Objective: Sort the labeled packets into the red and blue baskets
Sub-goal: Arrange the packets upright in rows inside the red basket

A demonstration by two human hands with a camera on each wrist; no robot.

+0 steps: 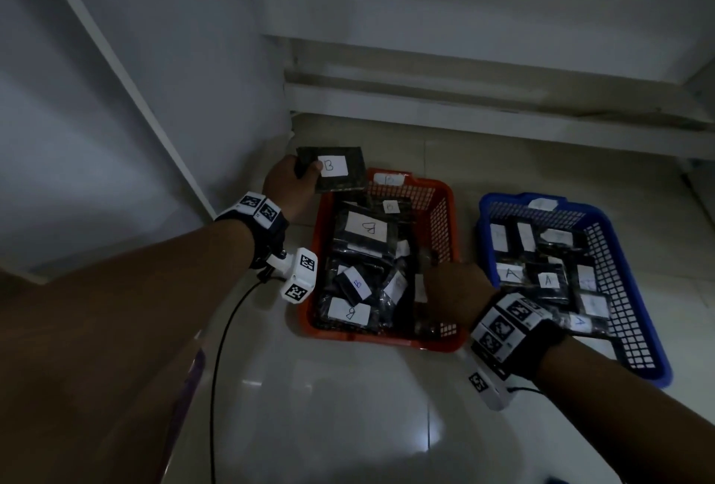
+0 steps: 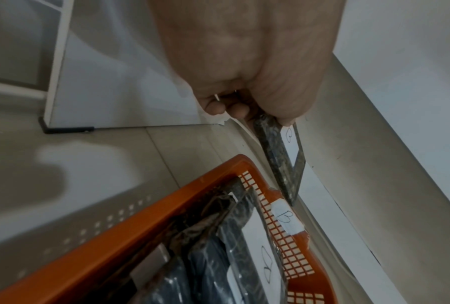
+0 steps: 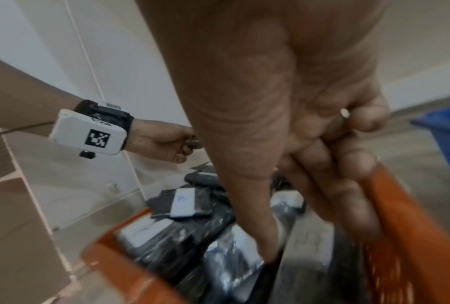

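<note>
Dark packet [image 1: 340, 174] with a white "B" label was pinched at its left edge by left hand [image 1: 288, 189], thumb on top, fingers curled beneath, held above the far-left corner of red basket [image 1: 383, 338]. Right hand [image 1: 454, 296] reached into the red basket among B packets; thumb extended down, whether its fingers gripped anything could not be told. Blue basket [image 1: 642, 344] sat just right, holding A packets.

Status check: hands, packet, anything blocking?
Left hand grips B packet above red basket's far left corner. Right hand down in red basket, grasp unclear. No obstruction seen.
</note>
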